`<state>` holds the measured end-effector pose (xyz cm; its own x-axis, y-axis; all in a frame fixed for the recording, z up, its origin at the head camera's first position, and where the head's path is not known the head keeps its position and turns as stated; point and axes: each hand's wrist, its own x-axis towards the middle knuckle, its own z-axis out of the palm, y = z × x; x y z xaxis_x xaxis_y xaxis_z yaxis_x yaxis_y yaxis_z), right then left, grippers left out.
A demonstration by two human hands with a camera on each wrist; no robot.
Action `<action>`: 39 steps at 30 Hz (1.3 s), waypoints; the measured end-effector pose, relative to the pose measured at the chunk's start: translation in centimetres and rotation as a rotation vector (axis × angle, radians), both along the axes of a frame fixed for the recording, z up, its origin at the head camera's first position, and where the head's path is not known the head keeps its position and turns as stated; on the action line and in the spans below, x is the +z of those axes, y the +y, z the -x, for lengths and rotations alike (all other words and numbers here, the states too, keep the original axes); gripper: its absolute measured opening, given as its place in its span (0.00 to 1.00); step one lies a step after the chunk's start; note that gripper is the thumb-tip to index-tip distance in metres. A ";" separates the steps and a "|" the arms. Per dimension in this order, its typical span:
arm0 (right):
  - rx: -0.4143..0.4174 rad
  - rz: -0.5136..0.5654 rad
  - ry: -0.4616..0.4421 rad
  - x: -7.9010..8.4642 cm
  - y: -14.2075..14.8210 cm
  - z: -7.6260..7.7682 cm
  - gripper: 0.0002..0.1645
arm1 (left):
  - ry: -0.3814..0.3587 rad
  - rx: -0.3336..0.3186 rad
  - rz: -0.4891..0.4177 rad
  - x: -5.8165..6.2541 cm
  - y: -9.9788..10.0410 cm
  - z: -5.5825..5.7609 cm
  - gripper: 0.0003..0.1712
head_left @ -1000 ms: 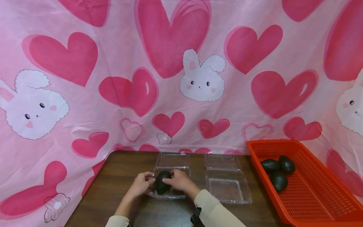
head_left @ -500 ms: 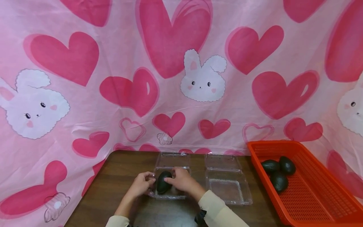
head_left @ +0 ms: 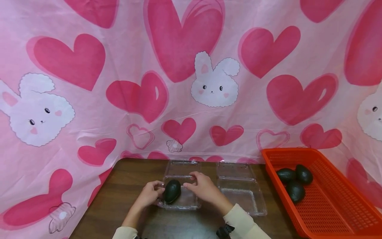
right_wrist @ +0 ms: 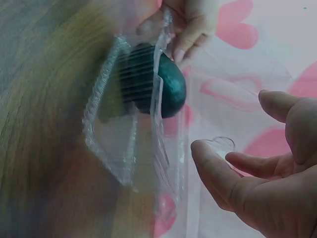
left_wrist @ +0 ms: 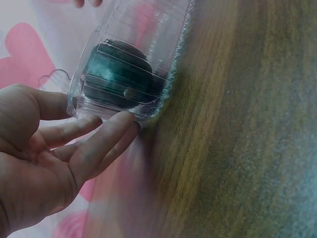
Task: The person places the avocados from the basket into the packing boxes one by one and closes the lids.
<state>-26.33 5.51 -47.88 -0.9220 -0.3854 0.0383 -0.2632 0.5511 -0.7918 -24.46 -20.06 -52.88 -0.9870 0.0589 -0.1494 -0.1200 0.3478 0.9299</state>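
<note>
A dark green avocado (head_left: 172, 191) lies in the left part of a clear plastic clamshell box (head_left: 190, 203), whose lid is folded back. My left hand (head_left: 150, 193) holds the box by its left wall; in the left wrist view the thumb is at the rim and the fingers (left_wrist: 106, 141) press the outer side. Above the right side of the box hovers my right hand (head_left: 206, 188), with thumb and fingers spread and nothing between them. In the right wrist view the avocado (right_wrist: 171, 87) rises above the box's rim, apart from the right fingers (right_wrist: 213, 166).
A second clear clamshell box (head_left: 241, 196), lid folded back, stands to the right. At the far right a red-orange plastic basket (head_left: 337, 209) holds several avocados (head_left: 295, 192). A pink cloth with hearts and rabbits hangs behind the wooden table (head_left: 119, 186).
My right hand has let go of the avocado and moved right. The avocado stays in the box's left part. My left hand keeps its hold at the box's side.
</note>
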 end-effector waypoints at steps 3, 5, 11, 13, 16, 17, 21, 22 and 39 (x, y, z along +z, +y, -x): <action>-0.005 0.034 0.006 0.1 0.9 -0.2 0.36 | 0.000 -0.003 0.000 -0.1 0.1 0.1 0.16; -0.011 0.054 0.011 0.3 1.4 -0.3 0.36 | -0.002 -0.004 -0.003 -0.1 0.1 0.1 0.16; -0.052 0.097 0.012 0.7 3.1 -1.0 0.32 | -0.005 -0.008 -0.010 -0.1 0.2 0.0 0.17; -0.064 0.123 0.017 0.8 3.7 -1.5 0.31 | -0.008 -0.008 -0.012 -0.1 0.2 0.0 0.17; -0.090 0.143 0.044 1.1 4.7 -2.3 0.28 | -0.004 -0.016 -0.017 -0.2 0.3 0.0 0.17; -0.103 0.151 0.046 1.2 5.1 -2.6 0.27 | -0.003 -0.018 -0.019 -0.2 0.3 0.0 0.17; -0.172 0.173 0.044 2.0 6.6 -3.4 0.26 | -0.004 -0.021 -0.026 -0.2 0.4 0.1 0.17; -0.192 0.181 0.041 2.3 7.0 -3.5 0.26 | -0.007 -0.019 -0.030 -0.2 0.4 0.1 0.17; -0.267 0.165 0.179 5.6 14.3 -4.0 0.31 | -0.014 -0.012 -0.014 0.3 0.1 0.0 0.18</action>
